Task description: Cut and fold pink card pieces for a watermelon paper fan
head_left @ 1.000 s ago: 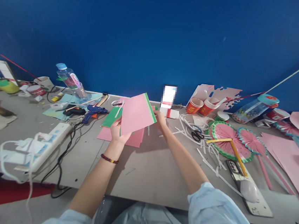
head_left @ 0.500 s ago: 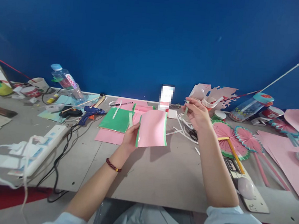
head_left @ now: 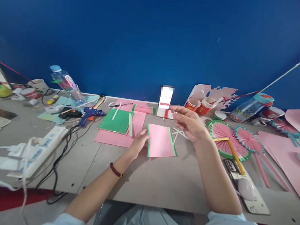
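My left hand [head_left: 138, 142] grips the left edge of a pink sheet of paper [head_left: 161, 141] that has green strips along both sides. The sheet is low over the table, slightly tilted. Some of the left fingers are hidden behind it. My right hand [head_left: 188, 122] is raised beyond the sheet, its fingers apart and its fingertips close to the lower part of a propped phone [head_left: 165, 97]. No object shows in it. To the left lie a green pack of paper [head_left: 116, 120], a pale green strip [head_left: 130, 124] and a folded pink strip [head_left: 144, 109].
A blue glue gun [head_left: 90, 115] and a power strip [head_left: 46, 148] with cables lie left. At right are red paper cups [head_left: 193, 104], round watermelon-patterned paper fans [head_left: 223, 139], a phone [head_left: 247, 189] and a bottle [head_left: 250, 107]. White strips [head_left: 178, 133] lie behind the sheet.
The pink sheet and my left hand have moved right and lower. My right hand has shifted left toward the propped phone, and the pale green piece at its fingers no longer shows.
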Demonstrator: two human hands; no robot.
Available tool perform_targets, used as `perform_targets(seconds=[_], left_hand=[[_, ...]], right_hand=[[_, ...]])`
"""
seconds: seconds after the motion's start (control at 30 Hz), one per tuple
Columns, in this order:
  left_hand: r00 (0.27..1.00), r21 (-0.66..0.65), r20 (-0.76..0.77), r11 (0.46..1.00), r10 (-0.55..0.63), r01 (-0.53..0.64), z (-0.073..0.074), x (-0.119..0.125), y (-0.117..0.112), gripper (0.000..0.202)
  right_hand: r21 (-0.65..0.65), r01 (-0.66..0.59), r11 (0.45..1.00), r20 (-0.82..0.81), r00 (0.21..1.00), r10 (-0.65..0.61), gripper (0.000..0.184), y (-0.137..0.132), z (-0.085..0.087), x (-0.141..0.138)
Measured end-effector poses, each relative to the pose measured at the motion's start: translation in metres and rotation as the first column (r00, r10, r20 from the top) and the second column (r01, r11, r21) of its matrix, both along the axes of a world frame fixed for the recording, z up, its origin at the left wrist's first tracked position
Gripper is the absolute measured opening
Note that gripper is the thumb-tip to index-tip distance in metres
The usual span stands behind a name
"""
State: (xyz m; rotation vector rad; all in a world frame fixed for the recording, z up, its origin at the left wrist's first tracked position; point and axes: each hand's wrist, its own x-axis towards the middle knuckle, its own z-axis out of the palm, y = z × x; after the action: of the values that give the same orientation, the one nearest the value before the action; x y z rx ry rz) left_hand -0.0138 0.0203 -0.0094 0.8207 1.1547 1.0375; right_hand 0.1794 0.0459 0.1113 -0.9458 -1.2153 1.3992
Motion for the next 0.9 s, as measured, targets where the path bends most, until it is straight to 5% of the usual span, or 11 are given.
perform_targets(seconds=[0.43,0.6,0.9], left_hand=[[1.0,0.054,-0.014,0.998,-0.022,0.023,0.003,0.002,-0.003,0.037],[0.995,0.091,0.089,0.995,-0.044,0.036,-0.001,0.003,-0.002,0.043],[0.993,0.229,-0.12,0.973,0.008,0.02,-0.001,0.001,-0.003,0.037]], right_hand=[[0.029,0.023,0.999,0.121,0.992,-0.026,0.032,-0.001,-0.015,-0.014],[-0.087,-0.069,0.994,0.051,0.996,0.074,0.03,-0.004,-0.015,-0.016],[-0.125,-0.009,0.992,0.029,0.999,0.013,0.028,-0.005,-0.019,-0.02]])
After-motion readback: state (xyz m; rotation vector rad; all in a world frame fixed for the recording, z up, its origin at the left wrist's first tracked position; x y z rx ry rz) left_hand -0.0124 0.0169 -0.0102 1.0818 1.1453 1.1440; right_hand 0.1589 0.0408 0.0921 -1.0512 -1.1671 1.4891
